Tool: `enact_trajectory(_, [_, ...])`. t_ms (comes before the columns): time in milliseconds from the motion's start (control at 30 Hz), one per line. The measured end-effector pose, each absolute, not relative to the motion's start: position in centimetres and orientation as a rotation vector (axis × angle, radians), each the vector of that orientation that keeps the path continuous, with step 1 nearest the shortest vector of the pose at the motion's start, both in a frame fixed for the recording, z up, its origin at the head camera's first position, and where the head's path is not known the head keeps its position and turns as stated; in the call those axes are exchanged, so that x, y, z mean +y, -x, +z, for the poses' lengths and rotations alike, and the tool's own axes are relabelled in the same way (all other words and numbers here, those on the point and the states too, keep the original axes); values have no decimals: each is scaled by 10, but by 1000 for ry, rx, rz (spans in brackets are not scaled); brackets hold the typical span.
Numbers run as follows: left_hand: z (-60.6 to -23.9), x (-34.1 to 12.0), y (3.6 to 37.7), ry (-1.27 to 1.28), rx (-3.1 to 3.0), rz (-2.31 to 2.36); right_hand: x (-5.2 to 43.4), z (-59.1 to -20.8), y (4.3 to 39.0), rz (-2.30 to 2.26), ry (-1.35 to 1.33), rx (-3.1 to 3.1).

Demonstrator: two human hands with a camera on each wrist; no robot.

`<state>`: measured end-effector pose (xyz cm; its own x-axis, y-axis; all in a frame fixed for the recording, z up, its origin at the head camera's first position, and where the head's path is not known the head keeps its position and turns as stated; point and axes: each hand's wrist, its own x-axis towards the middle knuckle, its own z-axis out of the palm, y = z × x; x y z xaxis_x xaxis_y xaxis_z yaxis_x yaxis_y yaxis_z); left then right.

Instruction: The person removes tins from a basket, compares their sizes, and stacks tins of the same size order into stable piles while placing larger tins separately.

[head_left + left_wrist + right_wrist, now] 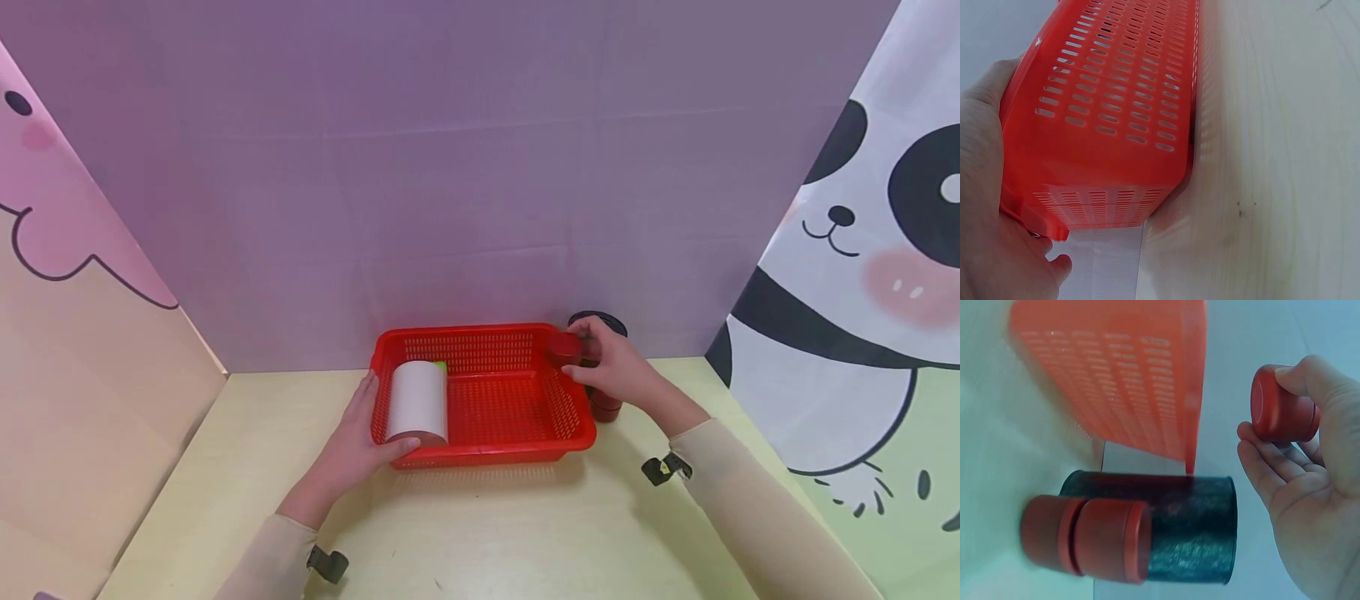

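Note:
A red plastic basket (487,452) with slotted walls stands on the table. My left hand (352,454) holds its left front corner, with the thumb at the front rim and the fingers along the left side. My right hand (611,367) pinches a small round red tin (1282,403) above the basket's right rim. Inside the basket, at the left, lies a white cylinder (417,400) with a reddish end. Part of a bright green thing (441,367) peeks out behind it.
Outside the basket's right wall, two similar red tins (1110,540) are stacked in front of a dark cylindrical canister (1194,531). A purple cloth wall (465,183) rises behind the basket. Printed panels stand at the left and right, the right one with a panda (847,292).

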<state>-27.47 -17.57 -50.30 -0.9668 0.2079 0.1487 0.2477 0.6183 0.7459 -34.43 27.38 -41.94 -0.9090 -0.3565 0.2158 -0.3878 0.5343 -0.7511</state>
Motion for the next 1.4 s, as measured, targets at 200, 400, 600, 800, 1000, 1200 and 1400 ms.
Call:
enact_trajectory(200, [-502,-176,275,390,-2785,-1305,286,-423,336,1380,-586,-2706])
enact_trajectory(400, [-506,-176,278,428,-2770,-1276,296,-427,329,1346,-539,-2684])
enact_trajectory(600, [-506,-176,278,430,-2756,-1291,307,-433,323,1266,-465,-2673])
enact_trajectory(800, [-505,-175,277,420,-2765,-1290,318,-439,320,1217,-454,-2635])
enact_trajectory(1000, [-502,-175,275,402,-2777,-1303,325,-443,319,1197,-425,-2610])
enact_trajectory(1200, [-503,-175,276,399,-2779,-1300,331,-447,319,1174,-384,-2618])
enact_trajectory(1400, [-504,-175,276,399,-2774,-1315,338,-456,320,1154,-367,-2619])
